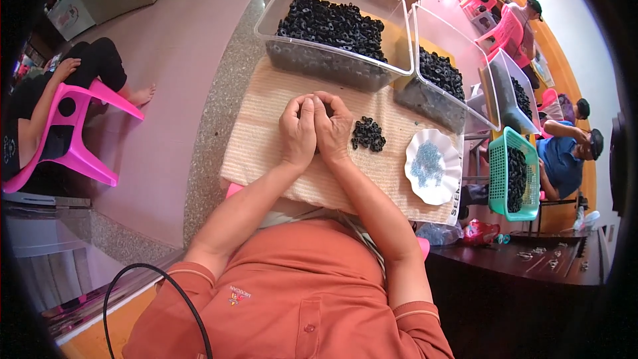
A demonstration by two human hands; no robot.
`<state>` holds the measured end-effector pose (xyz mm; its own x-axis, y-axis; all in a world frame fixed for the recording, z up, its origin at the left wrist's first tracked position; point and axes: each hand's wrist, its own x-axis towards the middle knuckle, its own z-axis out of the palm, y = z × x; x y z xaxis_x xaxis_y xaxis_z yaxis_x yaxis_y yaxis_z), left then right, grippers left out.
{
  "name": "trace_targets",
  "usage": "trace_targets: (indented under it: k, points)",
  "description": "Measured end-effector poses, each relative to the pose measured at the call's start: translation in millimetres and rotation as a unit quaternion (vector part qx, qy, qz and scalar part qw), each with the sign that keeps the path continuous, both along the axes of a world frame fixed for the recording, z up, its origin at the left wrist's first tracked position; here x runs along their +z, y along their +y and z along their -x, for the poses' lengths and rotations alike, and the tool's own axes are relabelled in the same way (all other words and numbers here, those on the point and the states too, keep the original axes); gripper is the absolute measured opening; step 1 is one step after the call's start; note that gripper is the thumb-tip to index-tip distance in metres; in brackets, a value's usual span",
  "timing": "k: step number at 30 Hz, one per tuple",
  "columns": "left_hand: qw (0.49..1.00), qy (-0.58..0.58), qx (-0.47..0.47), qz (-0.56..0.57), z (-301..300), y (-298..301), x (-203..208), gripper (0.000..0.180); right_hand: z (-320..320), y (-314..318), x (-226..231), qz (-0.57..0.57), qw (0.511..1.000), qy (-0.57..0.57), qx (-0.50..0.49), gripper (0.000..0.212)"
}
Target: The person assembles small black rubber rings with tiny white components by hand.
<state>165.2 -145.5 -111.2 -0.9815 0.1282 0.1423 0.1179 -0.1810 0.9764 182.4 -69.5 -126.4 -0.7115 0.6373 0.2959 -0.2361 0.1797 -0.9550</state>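
Note:
My left hand (298, 129) and my right hand (333, 126) meet over the cloth-covered table (262, 133), thumbs side by side and fingertips pinched together. Whatever sits between the fingertips is too small or hidden to make out. Just right of my right hand lies a small pile of black plastic parts (369, 134) on the beige towel. Farther right is a white scalloped plate (450, 171) holding many tiny pale-blue pieces (426, 164). Beyond my hands stands a clear plastic bin (332, 70), partly filled with black parts (332, 23).
A second clear bin (432, 103) of black parts stands at the right. Past it are another bin (503, 86) and a green basket (495, 173). A person sits at left by a pink chair (73, 143); a person in blue (559, 159) and others sit at right.

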Motion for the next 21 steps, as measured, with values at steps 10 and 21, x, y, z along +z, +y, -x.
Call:
trace_targets:
  k: [10, 21]
  points:
    - [0.999, 0.030, 0.028, 0.032, 13, -7, -3, 0.028, -7, 6, -1, -0.071, 0.996, -0.037, -0.025, 0.017]
    - [1.000, -0.001, 0.002, 0.006, 16, -10, -3, 0.033, -28, 18, 37, -0.338, 0.931, -0.085, 0.111, 0.018]
